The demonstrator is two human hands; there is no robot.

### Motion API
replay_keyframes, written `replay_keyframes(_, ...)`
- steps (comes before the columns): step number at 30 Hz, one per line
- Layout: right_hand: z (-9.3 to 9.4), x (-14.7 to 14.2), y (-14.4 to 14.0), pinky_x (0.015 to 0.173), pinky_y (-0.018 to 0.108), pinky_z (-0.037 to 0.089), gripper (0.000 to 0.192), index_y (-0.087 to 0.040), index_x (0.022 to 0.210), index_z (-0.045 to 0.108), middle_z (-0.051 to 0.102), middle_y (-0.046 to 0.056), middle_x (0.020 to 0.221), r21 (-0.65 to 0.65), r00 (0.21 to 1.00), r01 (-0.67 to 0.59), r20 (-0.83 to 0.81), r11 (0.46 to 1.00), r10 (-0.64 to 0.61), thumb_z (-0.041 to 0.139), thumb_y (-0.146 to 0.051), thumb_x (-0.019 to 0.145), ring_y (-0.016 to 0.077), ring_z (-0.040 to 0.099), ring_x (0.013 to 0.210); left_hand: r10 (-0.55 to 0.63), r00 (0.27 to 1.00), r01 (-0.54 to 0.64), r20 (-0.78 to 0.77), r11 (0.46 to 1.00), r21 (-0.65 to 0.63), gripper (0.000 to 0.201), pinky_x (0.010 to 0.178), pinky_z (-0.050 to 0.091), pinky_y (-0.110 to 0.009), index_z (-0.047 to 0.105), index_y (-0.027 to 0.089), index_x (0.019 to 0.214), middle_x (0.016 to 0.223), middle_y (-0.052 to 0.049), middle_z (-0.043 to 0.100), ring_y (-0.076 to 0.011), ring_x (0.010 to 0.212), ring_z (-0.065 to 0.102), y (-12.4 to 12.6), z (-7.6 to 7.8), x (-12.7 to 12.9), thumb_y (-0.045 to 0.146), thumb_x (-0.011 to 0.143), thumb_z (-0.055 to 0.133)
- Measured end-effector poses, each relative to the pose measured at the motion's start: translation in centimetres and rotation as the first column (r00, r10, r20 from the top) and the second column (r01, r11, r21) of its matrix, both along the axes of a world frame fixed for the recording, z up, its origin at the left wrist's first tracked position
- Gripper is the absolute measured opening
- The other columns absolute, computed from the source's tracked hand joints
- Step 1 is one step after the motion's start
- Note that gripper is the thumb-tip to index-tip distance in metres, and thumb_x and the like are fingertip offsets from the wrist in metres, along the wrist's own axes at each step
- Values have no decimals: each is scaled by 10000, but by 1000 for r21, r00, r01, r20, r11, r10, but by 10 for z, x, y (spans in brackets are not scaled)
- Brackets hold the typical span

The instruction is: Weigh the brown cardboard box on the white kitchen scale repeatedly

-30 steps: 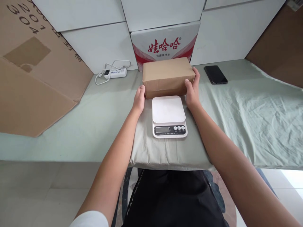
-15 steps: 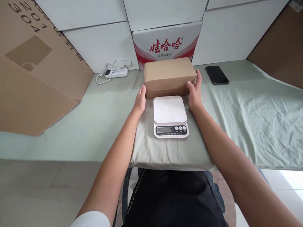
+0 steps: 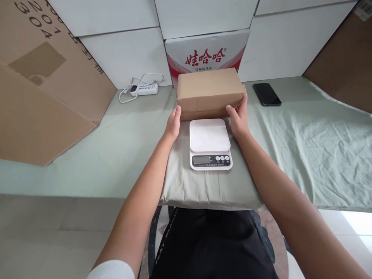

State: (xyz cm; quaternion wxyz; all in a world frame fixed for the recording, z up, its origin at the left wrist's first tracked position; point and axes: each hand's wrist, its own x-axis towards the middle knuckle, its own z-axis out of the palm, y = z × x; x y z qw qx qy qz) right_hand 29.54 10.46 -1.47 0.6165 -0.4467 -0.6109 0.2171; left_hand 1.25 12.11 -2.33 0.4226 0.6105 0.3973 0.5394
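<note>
A closed brown cardboard box [image 3: 209, 91] is held between my two hands, just behind a white kitchen scale [image 3: 209, 135]. My left hand [image 3: 174, 123] presses on its left end, thumb up by the front corner. Around the right end is my right hand [image 3: 240, 116], with the thumb on the front face and the fingers partly hidden behind the box. That right end looks slightly raised. The scale lies flat on the cloth between my forearms, its buttons and display toward me. Nothing rests on its platform, and the display shows no readable figures.
A white power strip [image 3: 144, 89] with a coiled cable lies at the back left, a black phone [image 3: 266, 94] at the back right. Large cardboard sheets [image 3: 52, 97] flank the green cloth [image 3: 130, 155]. A red-and-white carton [image 3: 207, 50] stands behind, among white boxes.
The right end of the cardboard box has lifted a little, and my right thumb has shifted left along its front. My left hand stays at the left end. The view has moved slightly.
</note>
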Motion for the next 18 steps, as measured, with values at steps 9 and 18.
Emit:
replay_keyframes(9,39,9,-48,1477,637,313,1230,-429,1820,169,327,53,1911,153,995,-33,96,988,19,624,-985,821,396,288,1802,-74,996,78,-43,992,95,895,1506,246,-506,603,305,1646,1747,-98,632,-328,1814,312,-75,49,-21,919,1025,408)
replay_keyframes(18,9,7,-116,1353,762,421,1011,-420,1711,365,460,119,1768,177,984,156,56,972,-168,660,-883,862,450,490,1650,-148,988,148,-34,989,0,868,1479,338,-527,643,298,1629,1698,-115,676,-356,1766,414,-143,36,-20,888,1042,397)
